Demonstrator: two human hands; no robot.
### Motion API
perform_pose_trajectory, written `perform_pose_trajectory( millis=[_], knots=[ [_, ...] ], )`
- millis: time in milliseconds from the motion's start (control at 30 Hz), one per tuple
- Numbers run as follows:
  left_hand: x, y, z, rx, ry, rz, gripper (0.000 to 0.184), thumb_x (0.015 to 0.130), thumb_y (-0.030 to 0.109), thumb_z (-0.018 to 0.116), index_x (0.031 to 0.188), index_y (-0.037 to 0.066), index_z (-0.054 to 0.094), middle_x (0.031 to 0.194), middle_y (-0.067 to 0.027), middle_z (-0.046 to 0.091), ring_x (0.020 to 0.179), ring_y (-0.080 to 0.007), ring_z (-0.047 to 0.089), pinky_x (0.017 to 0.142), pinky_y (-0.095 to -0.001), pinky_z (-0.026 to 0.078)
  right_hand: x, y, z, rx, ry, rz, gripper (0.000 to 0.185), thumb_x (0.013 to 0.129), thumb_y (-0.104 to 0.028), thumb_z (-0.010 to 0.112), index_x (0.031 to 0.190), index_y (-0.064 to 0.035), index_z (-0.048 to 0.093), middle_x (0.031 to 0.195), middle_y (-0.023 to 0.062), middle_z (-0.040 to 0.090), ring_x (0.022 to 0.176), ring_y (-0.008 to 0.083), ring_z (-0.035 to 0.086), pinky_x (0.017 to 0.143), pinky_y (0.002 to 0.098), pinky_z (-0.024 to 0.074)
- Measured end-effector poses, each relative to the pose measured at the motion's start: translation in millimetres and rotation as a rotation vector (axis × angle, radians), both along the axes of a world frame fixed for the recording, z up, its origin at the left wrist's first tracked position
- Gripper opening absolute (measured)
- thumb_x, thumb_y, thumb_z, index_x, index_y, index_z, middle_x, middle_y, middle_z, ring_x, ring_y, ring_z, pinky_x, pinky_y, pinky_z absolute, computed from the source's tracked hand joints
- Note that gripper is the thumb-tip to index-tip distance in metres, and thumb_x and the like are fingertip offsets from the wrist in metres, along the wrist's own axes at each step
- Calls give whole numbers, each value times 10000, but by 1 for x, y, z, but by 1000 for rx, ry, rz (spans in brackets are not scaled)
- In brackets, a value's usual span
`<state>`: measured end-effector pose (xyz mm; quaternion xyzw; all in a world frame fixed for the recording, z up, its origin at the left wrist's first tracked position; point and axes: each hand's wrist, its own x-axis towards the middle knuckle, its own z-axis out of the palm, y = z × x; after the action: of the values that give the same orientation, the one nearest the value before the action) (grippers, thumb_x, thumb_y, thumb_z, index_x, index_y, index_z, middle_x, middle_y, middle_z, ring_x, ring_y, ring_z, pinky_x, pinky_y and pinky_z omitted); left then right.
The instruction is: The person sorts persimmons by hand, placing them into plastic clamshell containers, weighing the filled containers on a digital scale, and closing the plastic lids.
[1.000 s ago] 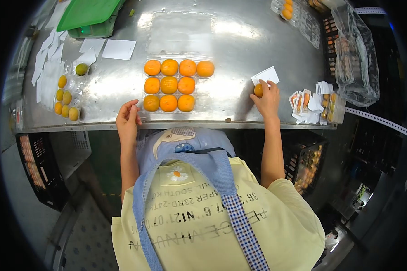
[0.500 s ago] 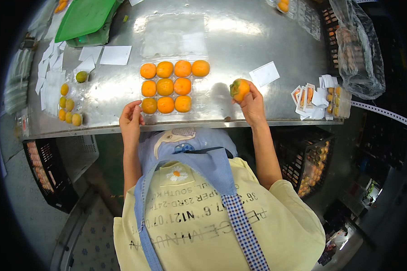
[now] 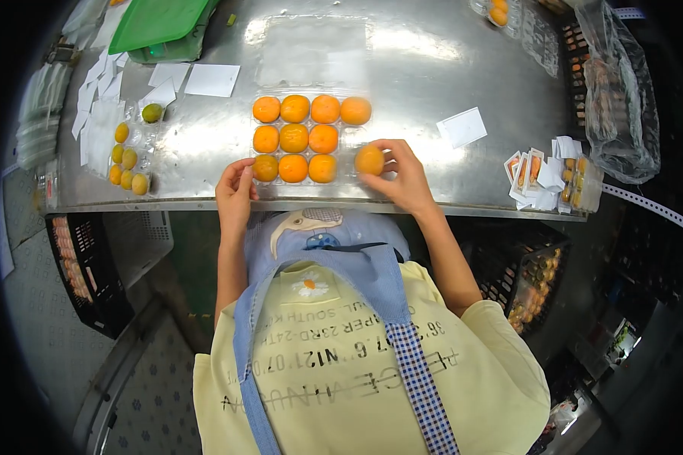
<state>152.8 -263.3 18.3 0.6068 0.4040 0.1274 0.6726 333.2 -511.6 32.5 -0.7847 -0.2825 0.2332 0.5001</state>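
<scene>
A clear plastic tray (image 3: pixel 259 125) with an open lid lies on the metal table, holding several orange persimmons (image 3: pixel 294 138) in rows. The back row reaches the right-hand column; the two rows nearer me leave cells bare there. My right hand (image 3: pixel 402 176) grips a persimmon (image 3: pixel 369 160) between thumb and fingers, just right of the tray's front rows. At the tray's front left corner, my left hand (image 3: pixel 235 193) has thumb and fingers closed on the edge, beside a persimmon (image 3: pixel 265 167).
To the left lies another tray (image 3: pixel 143 152) with yellow and green fruit. White cards (image 3: pixel 212 80) and a green container (image 3: pixel 155 30) are behind it. On the right are a single card (image 3: pixel 461 127), printed labels (image 3: pixel 525 171) and a small fruit pack (image 3: pixel 580 186). Black crates (image 3: pixel 535 273) stand below the table.
My right hand has brought the persimmon left toward the tray and turned it, so its green leafy top no longer shows. My left hand stays at the tray's corner. The whole view has shifted slightly.
</scene>
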Motion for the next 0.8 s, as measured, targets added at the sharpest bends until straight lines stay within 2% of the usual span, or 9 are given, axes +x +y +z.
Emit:
perform_pose_trajectory(
  millis=[33, 133, 167, 267, 400, 467, 600, 700, 800],
  knots=[
    [0, 0, 0, 4, 0, -5, 194, 949, 125, 534, 1095, 34, 625, 788, 18, 546, 590, -36, 463, 516, -183, 403, -1, 3, 0, -73, -156, 59, 495, 720, -155, 780, 1145, -53, 548, 1039, 84, 552, 779, 197, 597, 715, 289, 517],
    [1, 1, 0, 10, -2, -10, 215, 947, 144, 546, 1108, 23, 620, 782, 16, 548, 598, -44, 470, 520, -187, 405, -9, 7, -4, -154, -158, 106, 505, 706, -173, 788, 1139, -63, 551, 1045, 91, 527, 803, 200, 594, 710, 292, 513],
    [1, 0, 0, 8, -3, -7, 214, 947, 143, 545, 1107, 23, 621, 781, 16, 548, 598, -44, 470, 520, -187, 405, -12, 8, -6, -193, -147, 104, 500, 695, -199, 797, 1115, -60, 563, 1032, 105, 554, 823, 227, 600, 703, 307, 512],
    [1, 1, -1, 3, -3, -2, 213, 946, 141, 546, 1105, 22, 622, 777, 17, 548, 600, -43, 469, 518, -187, 406, -16, 11, -12, -141, -435, 116, 499, 680, -247, 789, 1081, -53, 563, 1016, 120, 583, 824, 306, 594, 709, 379, 494],
    [3, 0, -4, -4, -14, 31, 182, 944, 112, 531, 1077, 37, 630, 812, 11, 561, 576, -34, 449, 512, -182, 399, -16, 13, -21, -118, -526, 115, 495, 658, -266, 793, 1056, -61, 581, 1005, 102, 601, 861, 309, 584, 736, 386, 487],
    [2, 2, -6, 53, 19, 28, 192, 939, 125, 539, 1081, 34, 630, 832, 2, 577, 614, -44, 471, 554, -192, 418, -15, 14, -24, -142, -547, 135, 497, 654, -270, 793, 1053, -58, 586, 1012, 98, 601, 897, 300, 581, 750, 382, 484],
    [-1, 6, -18, 309, 98, 25, 220, 931, 147, 551, 1100, 28, 627, 881, -14, 601, 723, -72, 517, 667, -210, 447, -15, 14, -26, -152, -544, 129, 525, 649, -274, 798, 1075, -52, 588, 1036, 108, 593, 935, 297, 566, 755, 378, 483],
    [0, 8, -26, 335, 112, 71, 257, 940, 163, 545, 1150, 36, 620, 901, -17, 603, 793, -89, 531, 722, -220, 445, -14, 13, -24, -162, -449, 90, 535, 689, -261, 783, 1127, -42, 568, 1068, 141, 572, 928, 295, 563, 755, 371, 484],
    [2, 16, -36, 133, 107, 59, 295, 953, 185, 540, 1210, 57, 608, 996, -33, 613, 768, -72, 513, 711, -214, 450, -13, 13, -21, -123, -209, -84, 484, 776, -228, 728, 1176, -29, 540, 1098, 175, 547, 911, 272, 576, 745, 351, 489]
  ],
)
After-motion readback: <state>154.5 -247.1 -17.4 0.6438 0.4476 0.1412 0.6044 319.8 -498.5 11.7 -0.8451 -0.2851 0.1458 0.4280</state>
